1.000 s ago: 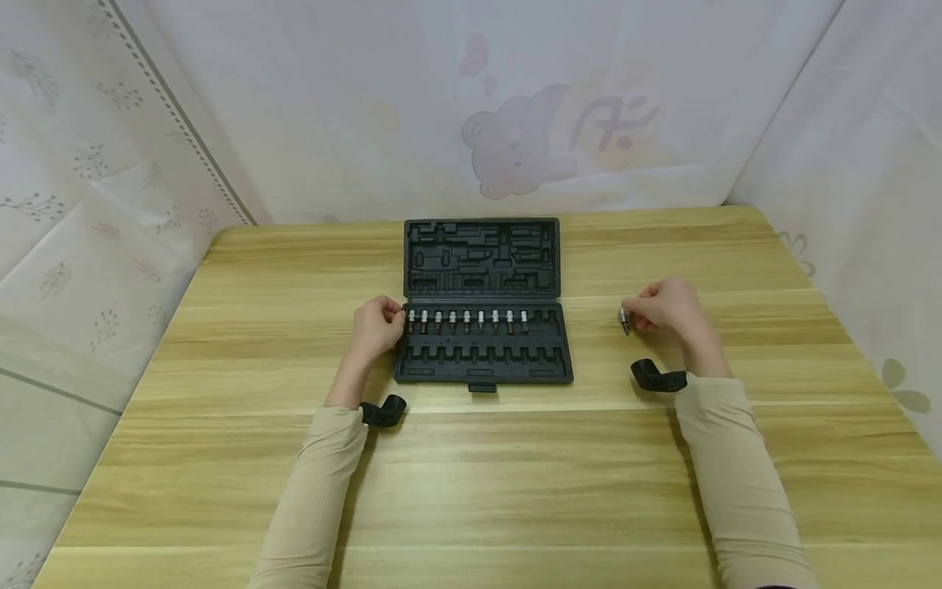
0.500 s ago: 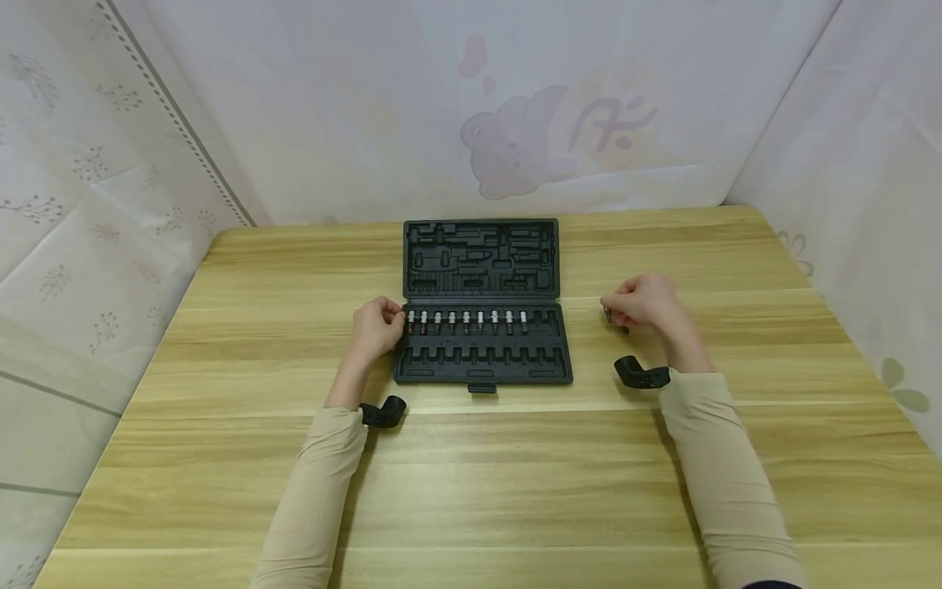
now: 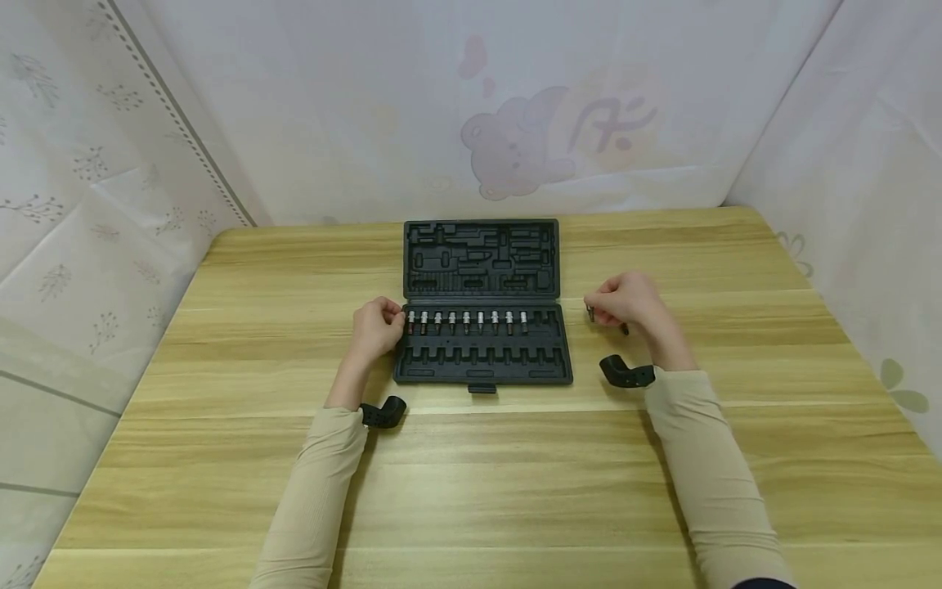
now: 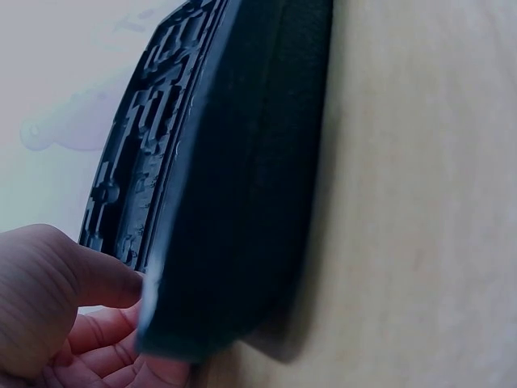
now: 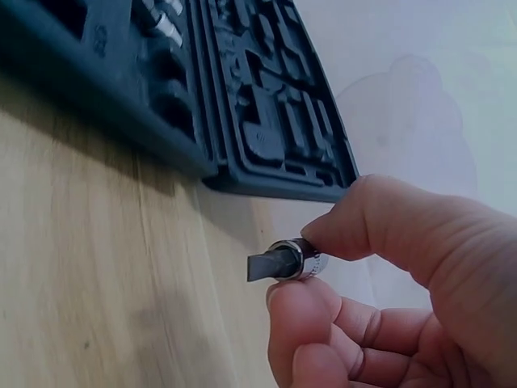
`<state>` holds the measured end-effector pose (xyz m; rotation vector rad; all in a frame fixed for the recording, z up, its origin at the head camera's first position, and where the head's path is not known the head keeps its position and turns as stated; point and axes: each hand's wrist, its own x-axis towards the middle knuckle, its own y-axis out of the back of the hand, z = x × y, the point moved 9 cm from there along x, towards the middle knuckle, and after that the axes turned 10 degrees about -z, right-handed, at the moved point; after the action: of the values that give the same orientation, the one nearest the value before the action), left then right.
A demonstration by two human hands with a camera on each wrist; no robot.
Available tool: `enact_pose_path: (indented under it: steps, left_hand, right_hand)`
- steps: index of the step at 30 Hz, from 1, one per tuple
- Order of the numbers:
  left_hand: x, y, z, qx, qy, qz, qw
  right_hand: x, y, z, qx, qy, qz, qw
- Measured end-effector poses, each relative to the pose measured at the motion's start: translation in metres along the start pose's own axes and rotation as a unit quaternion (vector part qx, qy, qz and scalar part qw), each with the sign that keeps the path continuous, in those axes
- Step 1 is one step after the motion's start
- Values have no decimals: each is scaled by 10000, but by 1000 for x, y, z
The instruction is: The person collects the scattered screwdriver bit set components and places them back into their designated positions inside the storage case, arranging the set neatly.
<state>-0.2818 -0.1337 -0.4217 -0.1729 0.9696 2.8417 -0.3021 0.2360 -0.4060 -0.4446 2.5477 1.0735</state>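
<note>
Pale printed cloth bearing a faint bear figure hangs behind a light wood-grain table. At the table, a person's right hand pinches a small silver metal bit socket with a dark, flat-ended tip between thumb and fingertips; the remaining fingers are curled inward. The bit socket is held near the right side of the case, apart from it, with its tip pointing away from the palm. The left hand grips the left edge of the case near the hinge, thumb at the rim and fingers against the end wall.

Container: one black moulded-plastic tool case, lying open with its recessed lid folded back. Nine silver-topped bit sockets stand in the upper row, starting from the left end and stopping short of the right end. Moulded slots form the lower row. A black latch projects from the front edge.

Surroundings: a small dark piece lies on the table just beside the right hand, which hides most of it; its full shape cannot be determined. Beige sleeves cover both forearms, and a black curved mount sits at each wrist.
</note>
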Motion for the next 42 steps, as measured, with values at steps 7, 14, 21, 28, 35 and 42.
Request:
enact_pose_path:
  steps: [7,14,21,28,35,42]
  left_hand:
    - [0,0,0,-15,-16,16,10000]
    - [0,0,1,-1,-38,-8,10000]
    - [0,1,2,0,-50,-13,10000]
    - [-1,2,3,43,-85,15,10000]
    - [0,1,3,44,-117,13,9999]
    - [0,0,1,36,-47,-16,10000]
  right_hand:
    - [3,-6,-11,40,109,4,9999]
    - [9,-16,-19,275,239,-129,9993]
    - [11,-23,-29,253,276,-211,9991]
    - [16,-33,-38,355,309,-220,9987]
    - [21,-43,-43,373,329,-261,9984]
    - [24,-52,-45,247,261,-334,9988]
